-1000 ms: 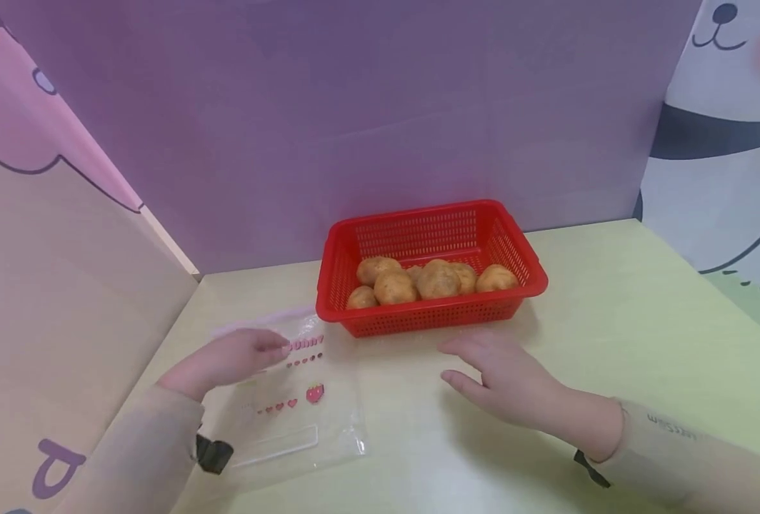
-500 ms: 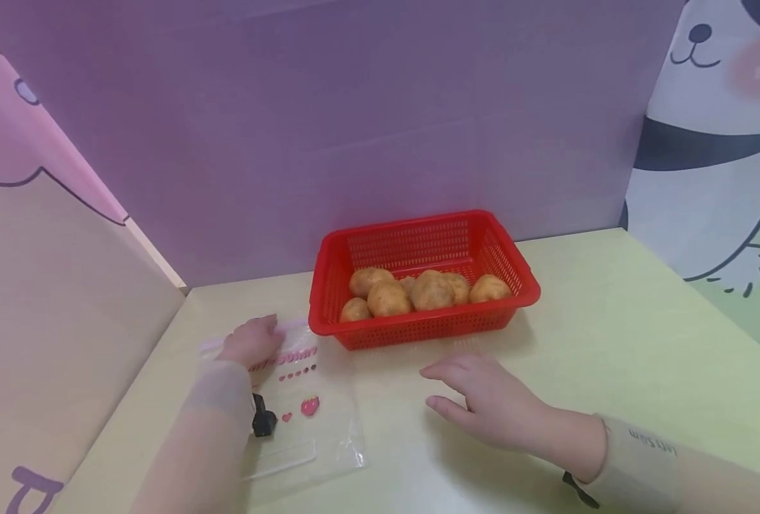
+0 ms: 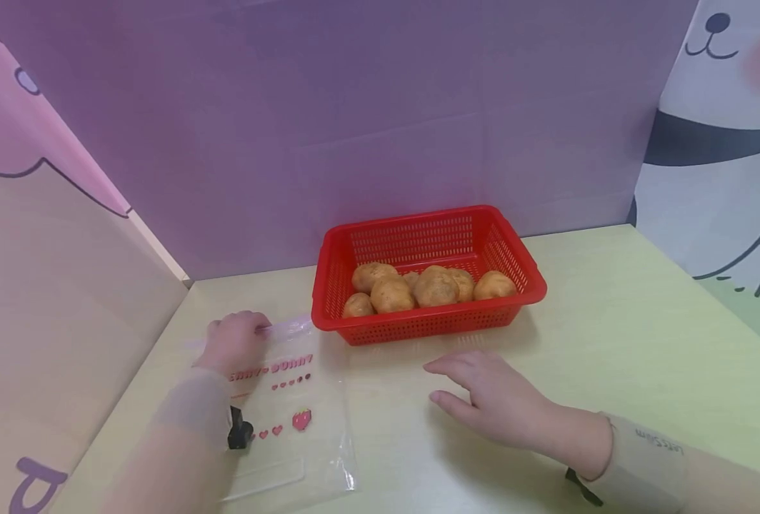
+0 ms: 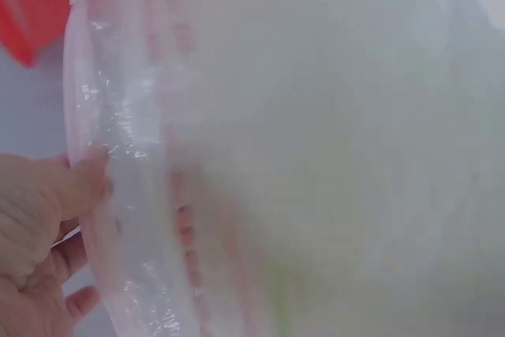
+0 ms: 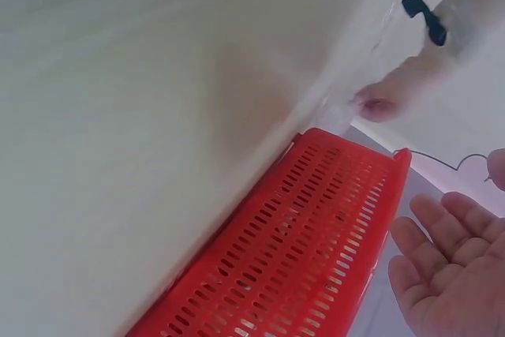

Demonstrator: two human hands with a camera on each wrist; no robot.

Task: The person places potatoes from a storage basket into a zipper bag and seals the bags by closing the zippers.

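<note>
A clear plastic zip bag (image 3: 316, 442) with pink lettering, hearts and a strawberry print lies on the left of the table. My left hand (image 3: 233, 344) pinches its pinkish top edge between thumb and fingers, as the left wrist view shows, where the bag (image 4: 134, 147) is lifted at that edge. Over the table, in front of the basket, hovers my right hand (image 3: 492, 392), its fingers loosely bent and holding nothing. Behind both hands stands a red plastic basket (image 3: 431, 328) with several potatoes (image 3: 393, 294) along its front side.
The light wooden table (image 3: 611, 321) meets a purple wall (image 3: 380, 128) just behind the basket. Printed side panels stand to the left and right, the right one with a panda picture (image 3: 708, 193).
My left hand has reached down to the bag's top edge and taken hold of it, drawing the bag slightly toward me. The right hand has hardly moved.
</note>
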